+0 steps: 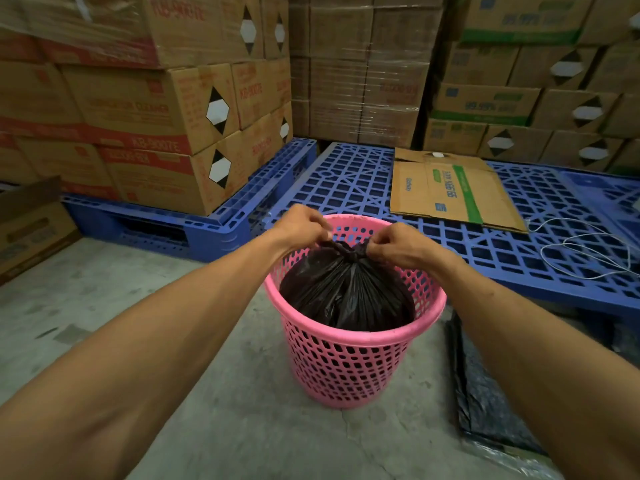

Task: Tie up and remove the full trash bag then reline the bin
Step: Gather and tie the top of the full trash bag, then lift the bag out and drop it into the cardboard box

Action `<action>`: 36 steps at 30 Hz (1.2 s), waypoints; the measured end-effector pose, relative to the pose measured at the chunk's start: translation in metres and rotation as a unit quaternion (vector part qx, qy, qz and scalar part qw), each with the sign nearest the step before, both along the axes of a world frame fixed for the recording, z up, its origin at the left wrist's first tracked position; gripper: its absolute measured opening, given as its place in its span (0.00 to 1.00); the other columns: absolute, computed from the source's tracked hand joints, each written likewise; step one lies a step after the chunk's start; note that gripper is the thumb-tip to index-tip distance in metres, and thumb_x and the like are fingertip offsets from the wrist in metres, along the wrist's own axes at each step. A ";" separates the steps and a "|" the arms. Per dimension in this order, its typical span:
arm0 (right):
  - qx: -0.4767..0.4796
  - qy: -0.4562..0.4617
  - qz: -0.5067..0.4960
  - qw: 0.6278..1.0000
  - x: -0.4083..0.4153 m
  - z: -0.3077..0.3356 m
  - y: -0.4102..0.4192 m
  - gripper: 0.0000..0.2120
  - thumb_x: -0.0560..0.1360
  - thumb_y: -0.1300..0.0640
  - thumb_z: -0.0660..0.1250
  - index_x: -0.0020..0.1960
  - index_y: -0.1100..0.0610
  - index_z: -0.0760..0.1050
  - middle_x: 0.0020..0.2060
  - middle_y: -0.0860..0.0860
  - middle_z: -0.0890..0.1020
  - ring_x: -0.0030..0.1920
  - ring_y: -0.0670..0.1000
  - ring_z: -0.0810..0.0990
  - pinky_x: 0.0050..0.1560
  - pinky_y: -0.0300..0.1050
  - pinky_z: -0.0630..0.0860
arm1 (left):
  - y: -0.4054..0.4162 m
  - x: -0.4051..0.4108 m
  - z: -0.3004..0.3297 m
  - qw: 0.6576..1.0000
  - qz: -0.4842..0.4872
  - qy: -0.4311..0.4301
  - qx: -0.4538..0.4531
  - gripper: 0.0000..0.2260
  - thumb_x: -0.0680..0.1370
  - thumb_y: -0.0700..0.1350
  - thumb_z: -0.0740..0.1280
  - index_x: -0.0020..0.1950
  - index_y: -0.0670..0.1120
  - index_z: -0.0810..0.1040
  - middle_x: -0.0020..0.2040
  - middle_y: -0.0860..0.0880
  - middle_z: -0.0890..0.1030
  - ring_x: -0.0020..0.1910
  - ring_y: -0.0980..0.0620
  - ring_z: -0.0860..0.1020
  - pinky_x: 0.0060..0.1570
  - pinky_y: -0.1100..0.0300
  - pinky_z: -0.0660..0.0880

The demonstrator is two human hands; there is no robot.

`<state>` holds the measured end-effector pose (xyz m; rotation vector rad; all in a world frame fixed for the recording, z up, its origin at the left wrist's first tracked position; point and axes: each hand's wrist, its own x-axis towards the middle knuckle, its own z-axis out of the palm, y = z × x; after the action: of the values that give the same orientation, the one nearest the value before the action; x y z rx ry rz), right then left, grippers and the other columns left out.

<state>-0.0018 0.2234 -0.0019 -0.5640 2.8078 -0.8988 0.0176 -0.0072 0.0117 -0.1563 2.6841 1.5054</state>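
Head view. Pink mesh bin (349, 365) at centre frame, upright on grey concrete floor (86, 306). Black trash bag (343, 292) inside the bin, bulging to about rim level, neck gathered into a knot (350, 252) just above the far rim.

Left hand (300, 225) at centre, a little left of the knot, knuckles up, wrist bent down, fingers curled and pinching one twisted end of the bag's neck. Forearm long and straight from lower left corner of frame.

Right hand (394, 245) just right of the knot, fingers curled tight round the other twisted end, back of hand toward camera. Forearm in from lower right corner. Both hands close together, knot between them, plastic taut beneath.

Second black bag (485, 403) flat on the floor, lower right of frame, beside the bin and partly under the right forearm.

Blue plastic pallets (346, 181) behind the bin across mid-frame. Flattened carton (450, 188) on the pallet, right of centre. White cord (585, 251) looped on the pallet at right edge. Stacked cardboard boxes (156, 109) along the top of frame.
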 end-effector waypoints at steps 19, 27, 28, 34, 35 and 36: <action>0.225 0.098 0.071 0.967 0.004 0.005 -0.036 0.11 0.77 0.52 0.70 0.56 0.58 0.81 0.51 0.56 0.84 0.53 0.59 0.81 0.52 0.50 0.76 | -0.024 0.006 -0.052 0.905 0.035 -0.058 -0.421 0.37 0.76 0.73 0.45 0.82 0.57 0.42 0.73 0.32 0.66 0.66 0.32 0.72 0.61 0.42 0.71; 0.218 0.185 0.029 0.958 0.004 0.087 -0.044 0.10 0.79 0.55 0.68 0.55 0.62 0.79 0.50 0.60 0.83 0.52 0.62 0.80 0.49 0.53 0.78 | -0.019 0.013 -0.043 0.931 0.058 -0.047 -0.356 0.37 0.76 0.73 0.37 0.82 0.58 0.49 0.72 0.33 0.69 0.67 0.33 0.71 0.62 0.42 0.69; 0.228 0.189 0.033 0.954 0.005 0.095 -0.046 0.10 0.79 0.55 0.68 0.54 0.61 0.79 0.49 0.60 0.83 0.51 0.62 0.80 0.49 0.53 0.78 | -0.019 0.013 -0.041 0.940 0.064 -0.045 -0.333 0.37 0.76 0.73 0.36 0.81 0.58 0.52 0.72 0.34 0.70 0.67 0.33 0.71 0.62 0.41 0.68; 0.280 0.211 0.037 0.936 0.002 0.152 -0.058 0.14 0.79 0.52 0.68 0.58 0.61 0.79 0.52 0.60 0.82 0.54 0.62 0.79 0.51 0.51 0.77 | -0.026 0.006 -0.014 0.968 0.133 -0.039 -0.207 0.43 0.76 0.74 0.41 0.72 0.44 0.72 0.68 0.37 0.74 0.64 0.36 0.73 0.58 0.44 0.68; 0.277 0.218 0.034 0.935 0.001 0.160 -0.059 0.15 0.78 0.52 0.69 0.59 0.61 0.79 0.53 0.61 0.82 0.55 0.62 0.79 0.50 0.50 0.77 | -0.029 0.002 -0.007 0.971 0.132 -0.025 -0.198 0.43 0.76 0.73 0.42 0.71 0.44 0.73 0.67 0.37 0.75 0.62 0.36 0.74 0.55 0.45 0.68; 0.272 0.225 0.031 0.935 -0.001 0.169 -0.059 0.16 0.78 0.51 0.70 0.59 0.61 0.79 0.53 0.61 0.82 0.55 0.62 0.79 0.50 0.49 0.76 | -0.032 -0.002 0.000 0.973 0.133 -0.009 -0.190 0.43 0.76 0.74 0.42 0.70 0.44 0.74 0.65 0.38 0.76 0.60 0.37 0.75 0.53 0.46 0.69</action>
<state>-0.0024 0.1639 0.1674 -0.8365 3.2017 0.0629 0.0155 -0.0389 0.0120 -0.5633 3.0016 1.0075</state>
